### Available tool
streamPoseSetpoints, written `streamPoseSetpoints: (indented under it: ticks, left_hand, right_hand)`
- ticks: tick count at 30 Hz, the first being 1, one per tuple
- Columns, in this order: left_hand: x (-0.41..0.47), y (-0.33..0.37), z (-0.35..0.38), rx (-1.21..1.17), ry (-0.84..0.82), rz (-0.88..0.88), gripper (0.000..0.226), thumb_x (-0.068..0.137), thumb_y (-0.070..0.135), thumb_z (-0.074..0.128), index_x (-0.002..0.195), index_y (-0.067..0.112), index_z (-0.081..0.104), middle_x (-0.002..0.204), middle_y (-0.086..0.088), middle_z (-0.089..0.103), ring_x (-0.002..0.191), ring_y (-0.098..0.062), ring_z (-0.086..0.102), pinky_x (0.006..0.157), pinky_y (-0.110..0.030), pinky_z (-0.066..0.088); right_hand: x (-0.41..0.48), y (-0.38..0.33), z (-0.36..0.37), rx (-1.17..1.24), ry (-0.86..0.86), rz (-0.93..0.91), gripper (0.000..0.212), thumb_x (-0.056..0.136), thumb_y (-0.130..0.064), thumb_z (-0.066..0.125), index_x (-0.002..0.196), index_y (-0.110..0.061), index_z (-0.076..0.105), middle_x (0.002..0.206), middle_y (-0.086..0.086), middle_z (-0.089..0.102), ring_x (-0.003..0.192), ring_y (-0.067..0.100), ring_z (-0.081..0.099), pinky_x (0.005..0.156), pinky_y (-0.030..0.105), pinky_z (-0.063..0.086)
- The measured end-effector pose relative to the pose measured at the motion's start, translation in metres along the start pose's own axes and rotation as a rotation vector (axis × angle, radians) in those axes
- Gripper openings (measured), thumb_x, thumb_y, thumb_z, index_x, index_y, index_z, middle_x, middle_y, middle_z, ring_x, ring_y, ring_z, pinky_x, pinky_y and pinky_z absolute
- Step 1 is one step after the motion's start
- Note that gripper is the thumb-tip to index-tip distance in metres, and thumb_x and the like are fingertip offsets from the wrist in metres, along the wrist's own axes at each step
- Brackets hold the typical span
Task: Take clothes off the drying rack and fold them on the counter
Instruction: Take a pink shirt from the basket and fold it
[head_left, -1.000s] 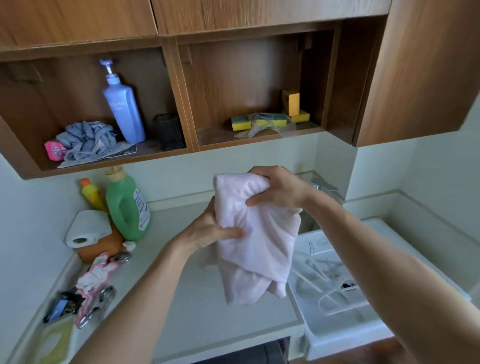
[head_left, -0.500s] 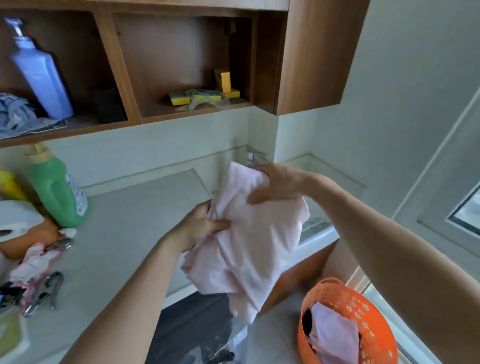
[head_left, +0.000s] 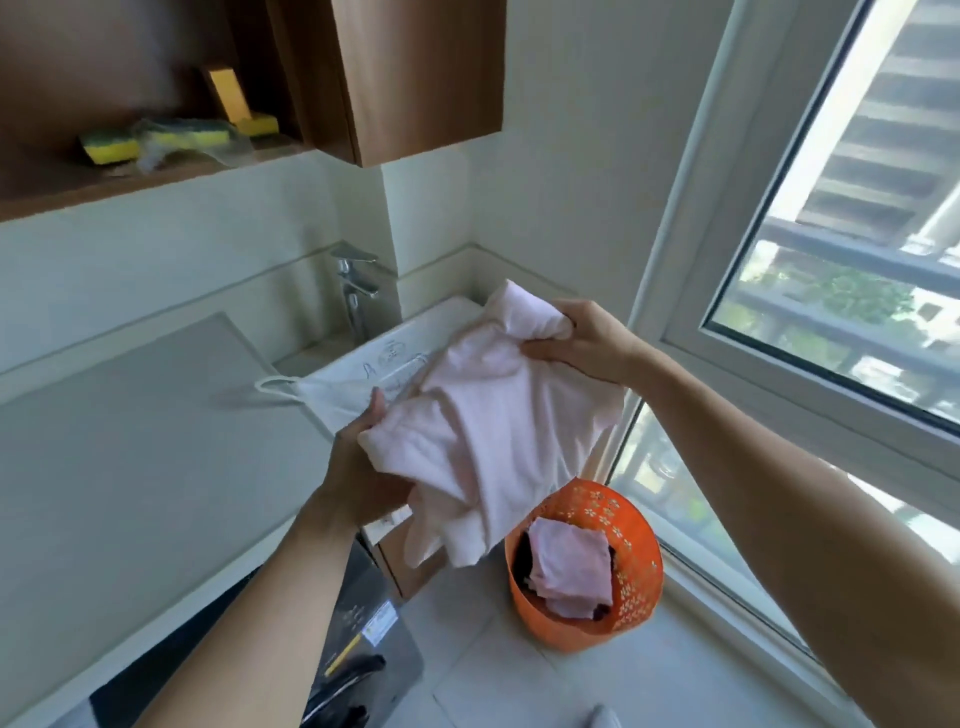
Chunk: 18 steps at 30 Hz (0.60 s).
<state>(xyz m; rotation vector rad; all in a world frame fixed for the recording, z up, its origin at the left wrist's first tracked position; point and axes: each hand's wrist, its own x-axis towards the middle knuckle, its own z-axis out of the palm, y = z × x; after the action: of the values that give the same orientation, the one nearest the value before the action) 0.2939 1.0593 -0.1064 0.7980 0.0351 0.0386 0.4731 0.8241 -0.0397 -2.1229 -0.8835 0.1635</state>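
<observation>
Head view: pale pink garment (head_left: 498, 431) bunched in mid-air off the worktop's (head_left: 130, 441) right edge, above an orange basket (head_left: 641, 566). Left hand (head_left: 358, 467) gripping its lower folds, right hand (head_left: 582, 343) pinching its top. Appliance sticker (head_left: 376, 626) print unreadable.

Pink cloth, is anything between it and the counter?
Nothing visible blocks it. The pink cloth hangs from the left hand and right hand beside the counter; only a white strapped item lies at its sink-side edge.
</observation>
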Motion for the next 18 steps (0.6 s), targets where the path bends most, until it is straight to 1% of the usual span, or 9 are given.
streamPoseSetpoints:
  ticks: [1, 3, 5, 7, 8, 10, 12, 14, 18]
  left_hand:
    - [0.014, -0.016, 0.004, -0.032, -0.024, -0.088, 0.092, 0.098, 0.07, 0.006, 0.154, -0.001, 0.023, 0.158, -0.027, 0.027, 0.147, -0.039, 0.026, 0.123, -0.047, 0.01]
    - [0.037, -0.046, 0.011, -0.086, -0.018, -0.298, 0.108, 0.082, 0.09, 0.024, 0.157, 0.012, 0.022, 0.162, -0.016, 0.021, 0.148, -0.038, 0.025, 0.123, -0.049, 0.01]
    - [0.068, -0.069, 0.027, -0.075, 0.127, -0.368, 0.115, 0.071, 0.094, 0.043, 0.154, 0.015, 0.032, 0.159, -0.009, 0.028, 0.145, -0.036, 0.032, 0.122, -0.049, 0.014]
    - [0.099, -0.097, 0.055, 0.064, 0.17, -0.331, 0.096, 0.079, 0.085, 0.041, 0.139, 0.012, 0.053, 0.144, -0.007, 0.052, 0.132, -0.031, 0.05, 0.113, -0.045, 0.037]
    - [0.115, -0.11, 0.073, 0.197, 0.185, -0.326, 0.073, 0.091, 0.072, 0.039, 0.128, 0.013, 0.062, 0.129, -0.006, 0.066, 0.119, -0.026, 0.062, 0.098, -0.037, 0.051]
    - [0.143, -0.138, 0.103, 0.493, 0.274, -0.351, 0.03, 0.098, 0.041, 0.054, 0.102, 0.017, 0.071, 0.104, -0.006, 0.077, 0.086, -0.015, 0.073, 0.068, -0.024, 0.057]
    - [0.167, -0.163, 0.108, 0.679, 0.383, -0.395, 0.012, 0.085, 0.021, 0.077, 0.091, 0.013, 0.071, 0.101, -0.013, 0.076, 0.069, -0.011, 0.073, 0.058, -0.023, 0.056]
    - [0.187, -0.181, 0.099, 0.741, 0.467, -0.387, 0.02, 0.077, 0.008, 0.084, 0.092, 0.011, 0.07, 0.095, -0.01, 0.076, 0.07, -0.01, 0.073, 0.059, -0.022, 0.057]
    - [0.222, -0.206, 0.08, 0.872, 0.529, -0.425, 0.037, 0.073, 0.009, 0.086, 0.105, 0.011, 0.068, 0.103, -0.008, 0.074, 0.093, -0.022, 0.071, 0.087, -0.038, 0.058]
  right_hand:
    - [-0.003, 0.023, -0.012, -0.017, 0.05, 0.034, 0.018, 0.082, -0.03, 0.079, 0.095, -0.036, 0.067, 0.089, -0.015, 0.07, 0.082, 0.001, 0.061, 0.078, 0.031, 0.051]
    - [-0.011, 0.062, -0.03, -0.066, 0.169, 0.124, 0.017, 0.082, -0.031, 0.078, 0.094, -0.024, 0.068, 0.086, -0.003, 0.071, 0.08, 0.011, 0.061, 0.075, 0.033, 0.049]
    - [-0.019, 0.108, -0.051, -0.1, 0.263, 0.23, 0.019, 0.081, -0.027, 0.076, 0.092, -0.015, 0.066, 0.082, 0.002, 0.07, 0.079, 0.022, 0.062, 0.071, 0.035, 0.047]
    - [-0.028, 0.145, -0.065, -0.102, 0.287, 0.298, 0.016, 0.08, -0.023, 0.074, 0.089, -0.014, 0.065, 0.078, 0.001, 0.068, 0.079, 0.026, 0.062, 0.067, 0.034, 0.044]
    - [-0.031, 0.161, -0.07, -0.099, 0.281, 0.312, 0.013, 0.08, -0.022, 0.073, 0.089, -0.016, 0.065, 0.078, -0.002, 0.066, 0.08, 0.025, 0.061, 0.067, 0.033, 0.042]
    - [-0.036, 0.191, -0.078, -0.083, 0.268, 0.327, 0.011, 0.08, -0.02, 0.071, 0.088, -0.023, 0.064, 0.078, -0.006, 0.065, 0.082, 0.025, 0.062, 0.067, 0.031, 0.04]
    - [-0.038, 0.215, -0.085, -0.05, 0.264, 0.366, 0.011, 0.08, -0.022, 0.07, 0.085, -0.026, 0.061, 0.08, -0.006, 0.067, 0.085, 0.025, 0.064, 0.068, 0.031, 0.04]
    - [-0.039, 0.236, -0.088, 0.001, 0.262, 0.412, 0.013, 0.081, -0.028, 0.069, 0.093, -0.024, 0.065, 0.089, -0.004, 0.071, 0.09, 0.023, 0.065, 0.074, 0.034, 0.047]
    - [-0.047, 0.271, -0.079, 0.157, 0.277, 0.508, 0.018, 0.082, -0.03, 0.066, 0.099, -0.024, 0.066, 0.095, -0.005, 0.071, 0.09, 0.015, 0.064, 0.077, 0.033, 0.05]
